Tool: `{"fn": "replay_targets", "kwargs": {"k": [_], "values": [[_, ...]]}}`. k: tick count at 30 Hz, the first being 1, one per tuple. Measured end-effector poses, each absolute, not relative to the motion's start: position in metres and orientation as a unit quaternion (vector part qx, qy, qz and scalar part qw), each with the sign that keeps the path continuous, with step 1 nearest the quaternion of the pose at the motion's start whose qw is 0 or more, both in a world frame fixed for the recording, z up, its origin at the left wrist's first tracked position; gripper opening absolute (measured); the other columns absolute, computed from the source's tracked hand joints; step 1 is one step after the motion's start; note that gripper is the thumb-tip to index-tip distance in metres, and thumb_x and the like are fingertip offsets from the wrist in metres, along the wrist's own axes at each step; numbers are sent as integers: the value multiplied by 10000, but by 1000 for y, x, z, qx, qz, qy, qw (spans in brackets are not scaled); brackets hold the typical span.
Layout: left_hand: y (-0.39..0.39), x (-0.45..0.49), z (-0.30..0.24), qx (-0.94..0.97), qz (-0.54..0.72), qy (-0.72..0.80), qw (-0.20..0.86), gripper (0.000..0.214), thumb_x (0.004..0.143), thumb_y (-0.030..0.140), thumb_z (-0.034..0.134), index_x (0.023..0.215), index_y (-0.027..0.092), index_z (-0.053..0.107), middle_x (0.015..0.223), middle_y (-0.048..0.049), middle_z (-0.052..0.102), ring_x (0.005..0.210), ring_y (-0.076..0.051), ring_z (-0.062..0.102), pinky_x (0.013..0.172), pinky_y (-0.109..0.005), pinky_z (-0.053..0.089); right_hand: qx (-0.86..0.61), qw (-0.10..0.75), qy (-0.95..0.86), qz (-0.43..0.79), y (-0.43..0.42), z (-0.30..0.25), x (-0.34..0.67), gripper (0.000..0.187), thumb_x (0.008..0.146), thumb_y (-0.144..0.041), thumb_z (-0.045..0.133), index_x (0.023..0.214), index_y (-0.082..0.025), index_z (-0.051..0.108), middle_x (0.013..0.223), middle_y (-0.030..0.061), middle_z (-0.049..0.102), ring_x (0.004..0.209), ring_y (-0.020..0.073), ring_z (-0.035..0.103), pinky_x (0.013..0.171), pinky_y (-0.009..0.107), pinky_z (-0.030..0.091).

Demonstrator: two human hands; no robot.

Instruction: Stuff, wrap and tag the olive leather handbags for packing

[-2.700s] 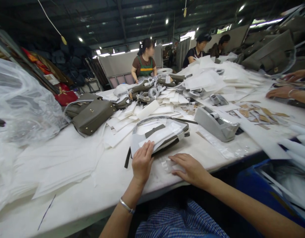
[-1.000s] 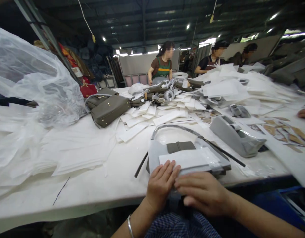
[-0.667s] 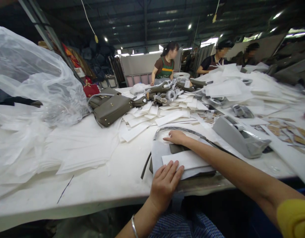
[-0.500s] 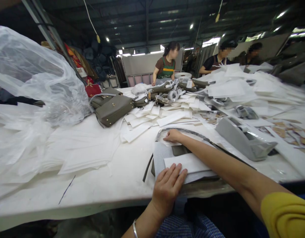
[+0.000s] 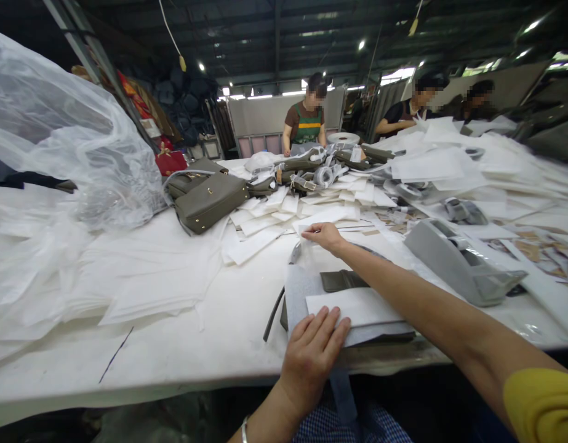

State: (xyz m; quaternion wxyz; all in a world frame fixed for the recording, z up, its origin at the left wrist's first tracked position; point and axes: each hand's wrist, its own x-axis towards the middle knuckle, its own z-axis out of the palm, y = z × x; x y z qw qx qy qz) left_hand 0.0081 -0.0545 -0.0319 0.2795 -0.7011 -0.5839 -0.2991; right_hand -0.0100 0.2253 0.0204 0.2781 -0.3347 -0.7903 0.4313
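Note:
In front of me a dark olive handbag (image 5: 284,317) lies flat under a pale grey sheet (image 5: 298,283). My left hand (image 5: 311,351) rests with fingers outstretched on a folded white foam strip (image 5: 352,306) on top of it. An olive flap (image 5: 341,280) shows just beyond the strip. My right hand (image 5: 326,237) is raised over the bag's far side, thumb and forefinger pinched on what looks like a thin translucent sheet; its edges are hard to make out. The bag's wrapped handle (image 5: 295,253) curves below, partly hidden by my right forearm.
Stacked white sheets (image 5: 149,277) and a large clear plastic bag (image 5: 103,141) lie left. A finished olive handbag (image 5: 212,200) stands beyond, near scattered foam strips (image 5: 265,218). A grey-wrapped bag (image 5: 450,258) sits right. Co-workers, including a person in a green apron (image 5: 308,126), are across the table.
My right hand has lifted from the bag's handle and moved slightly away from me, still pinching. My left hand stays on the foam strip. The person in the green apron has turned and bent forward.

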Motion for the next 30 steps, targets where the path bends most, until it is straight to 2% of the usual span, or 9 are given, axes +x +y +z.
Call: {"fn": "replay_targets", "kwargs": {"k": [6, 12, 15, 17, 18, 23, 30], "values": [[-58, 5, -28, -716, -272, -585, 265, 384, 1033, 177, 372, 1358, 204, 575, 1425, -25, 568, 1283, -197, 570, 982, -338, 527, -285, 336, -790, 428, 222, 58, -14, 447, 697, -551, 734, 776, -111, 748, 693, 52, 694, 644, 153, 584, 647, 285, 456], [-58, 5, -24, -726, -258, -588, 245, 381, 1038, 193, 349, 1343, 185, 578, 1434, -37, 564, 1312, -184, 541, 1047, -346, 497, -183, 301, -843, 406, 166, 98, 42, 298, 799, -465, 706, 779, -178, 785, 794, 33, 762, 803, 209, 698, 800, 309, 526], [-59, 9, -24, -709, -278, -598, 249, 358, 1038, 185, 353, 1287, 163, 609, 1395, -46, 599, 1320, -186, 532, 1209, -456, 310, -120, 271, -886, 357, 126, 94, 81, 200, 865, -384, 671, 878, -225, 793, 904, 10, 782, 851, 197, 727, 833, 292, 554], [-60, 11, -25, -700, -292, -600, 254, 357, 1038, 179, 352, 1286, 151, 606, 1366, -53, 623, 1317, -191, 534, 1247, -505, 187, -91, 252, -909, 321, 104, 80, 103, 186, 907, -321, 622, 944, -237, 784, 924, 11, 782, 833, 173, 733, 806, 261, 567], [-61, 10, -27, -698, -298, -600, 255, 359, 1036, 178, 357, 1301, 154, 598, 1356, -56, 632, 1311, -193, 539, 1248, -499, 192, -76, 247, -917, 304, 96, 72, 112, 197, 925, -286, 592, 971, -238, 777, 928, 15, 782, 832, 164, 733, 796, 249, 570], [-66, 3, -38, -681, -328, -604, 254, 338, 1006, 195, 463, 1319, 173, 589, 1254, -94, 687, 1220, -206, 608, 1101, -398, 460, -34, 289, -926, 239, 80, 29, 141, 269, 938, -162, 522, 1076, -240, 739, 1023, 24, 772, 955, 168, 723, 924, 294, 568], [-66, 1, -46, -653, -382, -613, 227, 325, 1001, 357, 495, 1217, 136, 596, 1184, -127, 703, 1125, -226, 655, 1039, -389, 513, -4, 336, -915, 223, 70, 14, 159, 306, 930, -101, 535, 1139, -249, 703, 1081, 19, 762, 1006, 155, 717, 991, 321, 554]]}}
